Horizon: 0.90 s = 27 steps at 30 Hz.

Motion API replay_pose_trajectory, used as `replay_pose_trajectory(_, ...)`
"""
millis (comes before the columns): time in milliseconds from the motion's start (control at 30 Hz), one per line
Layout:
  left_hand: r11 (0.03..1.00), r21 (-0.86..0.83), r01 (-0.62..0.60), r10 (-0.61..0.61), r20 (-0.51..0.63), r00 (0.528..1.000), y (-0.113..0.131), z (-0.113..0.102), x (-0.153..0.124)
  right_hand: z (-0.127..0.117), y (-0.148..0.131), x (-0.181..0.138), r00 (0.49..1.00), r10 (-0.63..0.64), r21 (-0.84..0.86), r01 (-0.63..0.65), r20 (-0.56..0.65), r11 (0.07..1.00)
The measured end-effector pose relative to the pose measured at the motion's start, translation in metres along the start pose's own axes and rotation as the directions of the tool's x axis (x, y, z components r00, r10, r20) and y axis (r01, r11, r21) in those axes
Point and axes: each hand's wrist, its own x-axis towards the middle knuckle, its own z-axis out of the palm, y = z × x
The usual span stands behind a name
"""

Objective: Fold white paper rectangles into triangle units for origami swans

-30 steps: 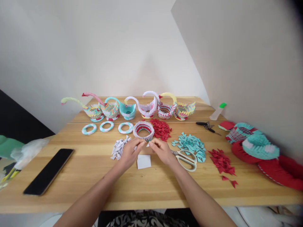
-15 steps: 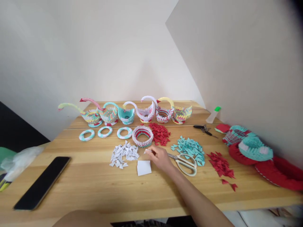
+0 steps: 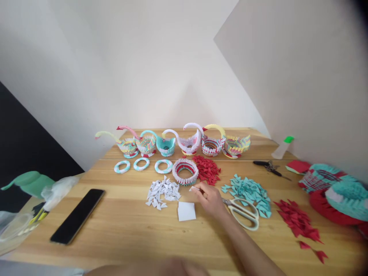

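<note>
My right hand point(image 3: 212, 200) pinches a small white folded paper piece point(image 3: 194, 189) between thumb and fingers, held just in front of a paper ring basket point(image 3: 185, 177) in white, red and teal. Below it on the table lies a stack of white paper squares point(image 3: 186, 211). A pile of white folded triangles point(image 3: 163, 193) is to the left. Cream-handled scissors point(image 3: 244, 212) lie beside my right wrist, their blades partly hidden. At the bottom edge my left hand point(image 3: 184, 266) is smeared by motion, so its fingers cannot be made out.
Paper swan baskets point(image 3: 166, 146) line the back, with three rings point(image 3: 163, 166) before them. Red triangles point(image 3: 207, 168), teal triangles point(image 3: 250, 191) and more red triangles point(image 3: 297, 220) lie rightward. A phone point(image 3: 78, 216) lies left; a green-capped bottle point(image 3: 282, 148) stands back right.
The view has swung left, so everything appears further right. My left hand has come in at the bottom edge. My right hand keeps the folded paper piece pinched near the ring basket.
</note>
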Motion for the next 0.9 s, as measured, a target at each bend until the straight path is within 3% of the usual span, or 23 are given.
replay_pose_trajectory(167,0.997,0.011,0.077,-0.073,-0.211,0.975,-0.031,-0.024,0.054,-0.007,-0.009,-0.002,0.997,-0.073,0.043,0.073,0.0,0.996)
replay_pose_trajectory(267,0.948,0.204,0.244,-0.139,-0.426,0.894,-0.06,-0.029,0.072,-0.009,-0.012,-0.003,0.995,-0.096,0.062,0.097,-0.015,0.993)
replay_pose_trajectory(367,0.911,0.287,0.297,-0.18,-0.371,0.911,-0.08,-0.027,0.073,-0.009,-0.013,-0.002,0.997,-0.073,0.102,0.072,0.011,0.992)
replay_pose_trajectory(533,0.954,0.115,0.277,-0.222,-0.349,0.91,-0.097,-0.027,0.066,-0.006,-0.008,0.002,0.991,0.002,0.231,-0.033,0.134,0.972)
replay_pose_trajectory(667,0.963,0.0,0.271,-0.254,-0.35,0.902,-0.104,-0.032,0.063,0.0,-0.005,0.002,0.983,0.057,0.29,-0.107,0.177,0.951)
replay_pose_trajectory(900,0.949,0.033,0.314,-0.278,-0.386,0.88,-0.11,-0.036,0.06,0.001,-0.003,0.001,0.974,0.059,0.313,-0.128,0.22,0.941)
